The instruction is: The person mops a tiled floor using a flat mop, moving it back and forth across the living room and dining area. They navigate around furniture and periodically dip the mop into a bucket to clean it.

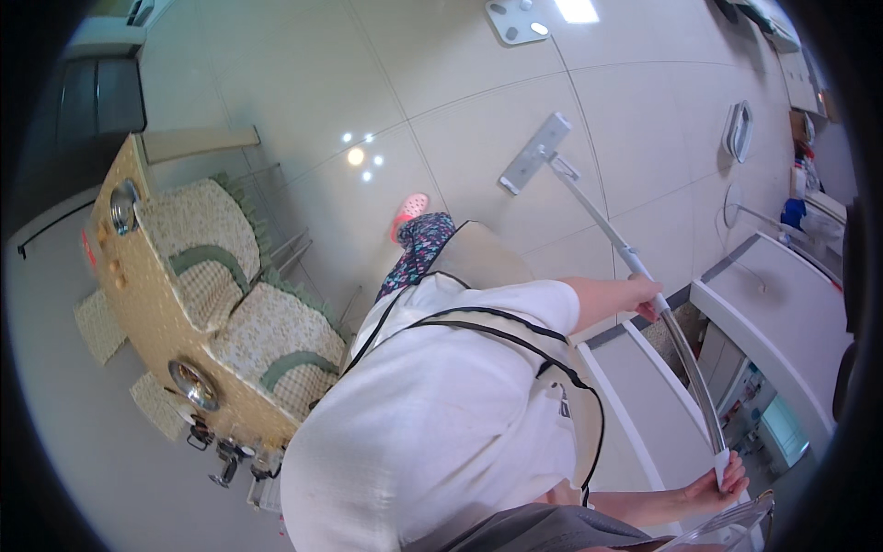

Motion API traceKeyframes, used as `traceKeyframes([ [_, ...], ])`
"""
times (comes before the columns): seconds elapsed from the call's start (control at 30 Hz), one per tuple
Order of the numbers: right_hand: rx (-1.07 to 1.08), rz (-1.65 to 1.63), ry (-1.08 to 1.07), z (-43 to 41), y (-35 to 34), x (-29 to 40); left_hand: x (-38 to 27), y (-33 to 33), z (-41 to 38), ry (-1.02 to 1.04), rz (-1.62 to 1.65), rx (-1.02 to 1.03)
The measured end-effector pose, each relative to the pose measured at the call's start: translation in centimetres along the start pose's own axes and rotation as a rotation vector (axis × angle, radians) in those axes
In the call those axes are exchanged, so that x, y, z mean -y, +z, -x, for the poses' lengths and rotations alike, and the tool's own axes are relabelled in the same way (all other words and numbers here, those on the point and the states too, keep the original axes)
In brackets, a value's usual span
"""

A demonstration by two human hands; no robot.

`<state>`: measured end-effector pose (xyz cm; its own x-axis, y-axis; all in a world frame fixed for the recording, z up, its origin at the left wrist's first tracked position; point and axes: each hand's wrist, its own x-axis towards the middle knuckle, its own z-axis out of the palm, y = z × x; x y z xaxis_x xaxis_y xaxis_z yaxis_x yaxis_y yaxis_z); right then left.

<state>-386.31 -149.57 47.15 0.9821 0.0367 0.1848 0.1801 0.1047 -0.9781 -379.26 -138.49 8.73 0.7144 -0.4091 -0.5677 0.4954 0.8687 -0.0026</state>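
Observation:
A flat mop (535, 153) with a light rectangular head rests on the tiled floor, its long pole running down to the right. My left hand (646, 297) is closed around the middle of the pole, where a white sleeve meets the shiny metal tube. Lower right, my right hand (721, 476) grips the white end of the handle. My white T-shirt, a beige apron with black edging and patterned trousers fill the centre. A pink clog (412, 209) shows on one foot; the other foot is hidden.
Left stands a dining table (141, 297) with metal bowls and chairs (200, 214) in frilled covers. A bathroom scale (517, 21) lies at the top. At right are an oval grey-white object (738, 131), a round-based stand (732, 205) and white-edged low partitions or units (766, 310).

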Motion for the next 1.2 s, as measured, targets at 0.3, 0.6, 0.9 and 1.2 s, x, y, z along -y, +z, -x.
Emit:
traceKeyframes([
  [0.3, 0.068, -0.336, 0.044, -5.3, -5.4, -2.4, -0.5, 0.1, 5.3, 0.309, 0.213, -0.435],
  [0.6, 0.086, -0.053, 0.298, 1.3, 9.2, -20.9, -11.3, -26.3, 12.4, 0.763, 0.296, -0.693],
  [0.9, 0.505, -0.242, 0.457, 11.1, 19.3, -22.5, -8.4, -34.6, 26.6, 0.912, 0.354, -0.818],
  [1.2, 0.701, -0.176, 0.388, -9.7, 0.4, -18.7, 4.8, -15.7, 8.3, 0.798, 0.497, -0.505],
])
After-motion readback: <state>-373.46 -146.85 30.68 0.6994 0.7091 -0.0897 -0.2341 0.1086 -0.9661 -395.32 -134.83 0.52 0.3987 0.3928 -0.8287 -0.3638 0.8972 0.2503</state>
